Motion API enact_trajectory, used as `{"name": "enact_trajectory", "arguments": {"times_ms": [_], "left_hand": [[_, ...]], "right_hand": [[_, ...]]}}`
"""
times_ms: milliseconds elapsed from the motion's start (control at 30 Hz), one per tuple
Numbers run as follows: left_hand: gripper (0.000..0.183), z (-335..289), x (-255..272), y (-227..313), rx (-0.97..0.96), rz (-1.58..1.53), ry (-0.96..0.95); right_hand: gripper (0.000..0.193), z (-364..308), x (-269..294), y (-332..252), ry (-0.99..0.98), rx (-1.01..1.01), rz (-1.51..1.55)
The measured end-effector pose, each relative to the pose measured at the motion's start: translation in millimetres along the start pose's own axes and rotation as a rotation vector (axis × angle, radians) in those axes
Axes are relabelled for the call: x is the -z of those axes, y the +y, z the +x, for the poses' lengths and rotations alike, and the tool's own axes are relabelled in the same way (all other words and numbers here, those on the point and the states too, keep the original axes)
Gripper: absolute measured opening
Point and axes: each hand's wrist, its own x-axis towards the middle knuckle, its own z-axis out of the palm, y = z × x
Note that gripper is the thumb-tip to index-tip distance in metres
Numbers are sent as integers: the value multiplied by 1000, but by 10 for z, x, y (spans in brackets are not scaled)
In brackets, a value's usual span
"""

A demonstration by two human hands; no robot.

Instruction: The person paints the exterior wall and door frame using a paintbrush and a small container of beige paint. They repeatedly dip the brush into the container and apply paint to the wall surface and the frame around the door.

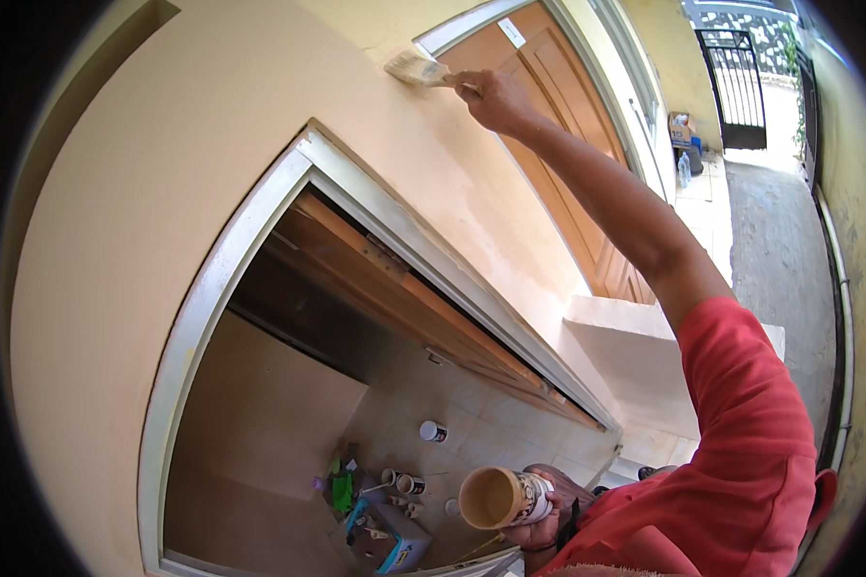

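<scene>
My right arm stretches up across the view, and my right hand (498, 102) is closed round the handle of a wide paintbrush (418, 69). Its pale bristles touch the peach-coloured wall (385, 111) beside the top corner of a brown panelled door (548, 106). Low in the view, my left hand (537, 529) grips a paint can (505, 496). The can is tilted with its mouth to the left, and peach paint coats its rim and inside. Part of my left hand is hidden behind the can.
A white-framed doorway (226, 274) with a brown door leaf opens onto a tiled floor. Inside stand several cans, a white tub (433, 431) and a blue-edged box (394, 548). A low ledge (621, 317) juts out at right. Farther off are a concrete path (779, 231) and a black gate (736, 91).
</scene>
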Motion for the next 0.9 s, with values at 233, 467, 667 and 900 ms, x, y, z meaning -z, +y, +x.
{"name": "enact_trajectory", "arguments": {"times_ms": [233,467,667,900], "left_hand": [[60,-24,-105,-18,-29,31,6],[63,49,-87,-44,15,21,42],[62,-42,-100,-70,-31,-27,17],[59,18,-120,-77,9,6,11]], "right_hand": [[31,-315,221,1,17,-65,4],[28,300,78,138,80,54,-78],[28,-312,30,275,5,-21,-23],[30,319,180,111,94,19,-59]]}}
